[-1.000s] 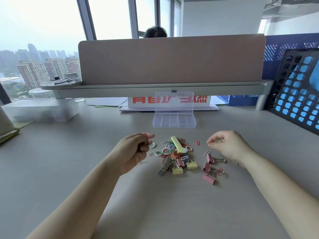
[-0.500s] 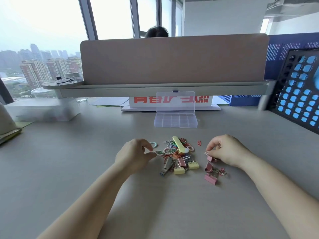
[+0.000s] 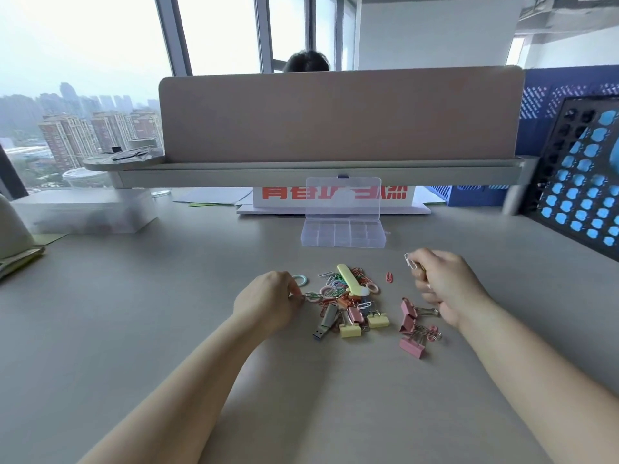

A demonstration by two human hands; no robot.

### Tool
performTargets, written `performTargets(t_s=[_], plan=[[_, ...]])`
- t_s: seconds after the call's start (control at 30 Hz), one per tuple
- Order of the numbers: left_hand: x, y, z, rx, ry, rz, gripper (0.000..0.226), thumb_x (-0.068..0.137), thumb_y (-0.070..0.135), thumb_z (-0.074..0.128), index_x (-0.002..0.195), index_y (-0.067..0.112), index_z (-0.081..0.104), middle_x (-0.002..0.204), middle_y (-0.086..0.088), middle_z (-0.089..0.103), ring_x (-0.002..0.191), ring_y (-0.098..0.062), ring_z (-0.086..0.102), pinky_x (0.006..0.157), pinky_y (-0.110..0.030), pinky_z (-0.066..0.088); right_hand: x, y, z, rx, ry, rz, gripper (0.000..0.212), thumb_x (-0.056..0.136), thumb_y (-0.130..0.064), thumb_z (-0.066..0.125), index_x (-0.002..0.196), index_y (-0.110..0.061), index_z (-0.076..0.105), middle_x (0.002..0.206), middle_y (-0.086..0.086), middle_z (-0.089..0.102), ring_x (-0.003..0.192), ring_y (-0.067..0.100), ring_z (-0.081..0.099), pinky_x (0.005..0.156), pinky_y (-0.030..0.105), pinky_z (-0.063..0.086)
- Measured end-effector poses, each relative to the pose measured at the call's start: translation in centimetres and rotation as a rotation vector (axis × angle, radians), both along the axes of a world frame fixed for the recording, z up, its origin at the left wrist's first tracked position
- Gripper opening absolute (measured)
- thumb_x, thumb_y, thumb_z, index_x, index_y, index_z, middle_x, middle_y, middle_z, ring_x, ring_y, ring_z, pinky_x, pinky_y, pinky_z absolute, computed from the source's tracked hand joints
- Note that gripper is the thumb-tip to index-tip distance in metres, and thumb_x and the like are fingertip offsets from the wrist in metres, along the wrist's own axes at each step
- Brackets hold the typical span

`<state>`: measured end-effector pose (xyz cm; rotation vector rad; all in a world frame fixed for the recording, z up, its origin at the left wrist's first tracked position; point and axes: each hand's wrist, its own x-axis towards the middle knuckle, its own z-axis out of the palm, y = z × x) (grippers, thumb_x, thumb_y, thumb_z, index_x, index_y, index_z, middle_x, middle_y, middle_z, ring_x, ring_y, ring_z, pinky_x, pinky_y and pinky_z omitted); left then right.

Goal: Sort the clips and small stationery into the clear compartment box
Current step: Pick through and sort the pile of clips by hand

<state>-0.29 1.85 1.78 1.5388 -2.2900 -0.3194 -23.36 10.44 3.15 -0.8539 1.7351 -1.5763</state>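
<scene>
Nearest on desk [image 3: 167, 329]: mixed clip pile [image 3: 345, 296], unsorted | left hand [image 3: 268, 301] pinches a green clip [image 3: 312, 296] at pile's edge, likely freeing it | right hand [image 3: 442, 286] pinches a silver paper clip [image 3: 409, 261] aloft, likely box-bound | beyond: clear compartment box [image 3: 343, 236], lid [image 3: 343, 195] open to receive.

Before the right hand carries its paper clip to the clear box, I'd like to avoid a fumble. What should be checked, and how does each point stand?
1. Lid of the clear plastic compartment box open: ok, it stands upright.
2. Silver wire paper clip held: ok, pinched in the fingers of the right hand.
3. Way to the box free: ok, only bare grey desk lies between.
4. Target compartment empty: cannot tell.
5. Left hand grips the green paper clip at its fingers: cannot tell.
</scene>
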Motion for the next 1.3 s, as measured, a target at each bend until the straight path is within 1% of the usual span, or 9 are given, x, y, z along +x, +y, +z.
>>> performTargets(t_s=[0.1, 0.23, 0.33, 0.43, 0.63, 0.8, 1.0, 1.13, 1.3], plan=[[0.0, -0.1, -0.1, 0.028, -0.017, -0.003, 0.016, 0.091, 0.03, 0.052, 0.099, 0.025, 0.063, 0.105, 0.001, 0.061, 0.104, -0.023, 0.056, 0.069, -0.026, 0.037, -0.3, -0.1, 0.2, -0.072, -0.559, 0.041, 0.022, 0.084, -0.013, 0.037, 0.063, -0.017, 0.036, 0.052, 0.0, 0.038, 0.031, 0.008, 0.024, 0.029, 0.011, 0.012], [0.6, -0.6, 0.1, 0.172, 0.16, -0.049, 0.016, 0.091, 0.031, 0.054, 0.081, 0.019, 0.056, 0.073, -0.001, 0.049, 0.07, -0.023, 0.049, 0.059, -0.023, 0.037, -0.6, -0.1, 0.2, -0.108, -0.759, 0.105, 0.027, 0.088, -0.022, 0.035, 0.062, -0.016, 0.037, 0.054, 0.001, 0.037, 0.029, 0.007, 0.027, 0.027, 0.011, 0.013], [1.5, -0.5, 1.3, 0.532, 0.57, -0.101, 0.024, 0.092, 0.024, 0.058, 0.076, 0.011, 0.046, 0.06, 0.0, 0.024, 0.051, -0.015, 0.021, 0.043, -0.018, 0.02, -0.5, -0.4, 0.3, -0.042, -0.566, 0.087, 0.029, 0.09, -0.027, 0.053, 0.065, -0.019, 0.042, 0.052, -0.002, 0.041, 0.029, 0.005, 0.027, 0.027, 0.011, 0.014], [1.7, -0.1, 2.0, 0.774, 0.85, -0.097, 0.033, 0.092, 0.021, 0.058, 0.065, 0.014, 0.042, 0.056, 0.005, 0.028, 0.046, -0.009, 0.021, 0.041, -0.017, 0.019, 0.1, -0.7, 0.0, 0.075, -0.01, 0.026, 0.022, 0.086, -0.026, 0.066, 0.075, -0.017, 0.05, 0.059, -0.001, 0.044, 0.037, 0.008, 0.033, 0.034, 0.015, 0.021], [1.2, 0.2, 2.5, 1.038, 1.226, -0.094, 0.017, 0.094, 0.012, 0.053, 0.078, 0.014, 0.047, 0.057, 0.002, 0.04, 0.043, -0.006, 0.025, 0.034, -0.013, 0.023, 0.3, -2.2, -1.7, 0.29, 0.822, -0.01, 0.026, 0.096, -0.026, 0.044, 0.087, -0.014, 0.066, 0.076, 0.001, 0.061, 0.081, 0.03, 0.056, 0.065, 0.031, 0.039], [0.7, 0.6, 2.0, 0.927, 1.111, -0.094, 0.015, 0.093, 0.016, 0.056, 0.08, 0.009, 0.054, 0.067, -0.001, 0.05, 0.046, -0.006, 0.026, 0.038, -0.012, 0.027, 0.9, -2.5, -2.1, 0.411, 0.991, -0.062, 0.024, 0.091, -0.046, 0.052, 0.09, -0.022, 0.059, 0.087, -0.002, 0.063, 0.08, 0.024, 0.054, 0.065, 0.028, 0.038], [0.3, 0.6, 1.6, 0.811, 1.043, -0.101, 0.009, 0.093, 0.011, 0.056, 0.087, 0.006, 0.06, 0.068, -0.001, 0.049, 0.043, -0.004, 0.029, 0.038, -0.012, 0.029, 0.5, -2.7, -2.1, 0.42, 0.928, -0.055, 0.008, 0.088, -0.031, 0.056, 0.084, -0.025, 0.06, 0.093, -0.003, 0.065, 0.083, 0.024, 0.055, 0.066, 0.028, 0.039], [0.2, 0.5, 1.8, 0.929, 1.195, -0.087, 0.02, 0.096, 0.003, 0.045, 0.102, 0.0, 0.064, 0.064, -0.001, 0.048, 0.044, -0.004, 0.033, 0.038, -0.012, 0.028, 0.0, -2.6, -2.1, 0.407, 0.851, -0.018, 0.011, 0.085, -0.032, 0.061, 0.088, -0.025, 0.055, 0.091, -0.004, 0.059, 0.09, 0.025, 0.057, 0.071, 0.029, 0.042], [0.5, 0.2, 2.1, 1.145, 1.372, -0.084, 0.018, 0.091, 0.013, 0.042, 0.084, 0.007, 0.058, 0.065, -0.002, 0.044, 0.042, -0.006, 0.035, 0.034, -0.013, 0.028, -0.3, -2.6, -2.0, 0.487, 0.875, 0.022, 0.017, 0.086, -0.035, 0.058, 0.078, -0.021, 0.06, 0.087, 0.002, 0.07, 0.087, 0.029, 0.061, 0.069, 0.029, 0.043]])
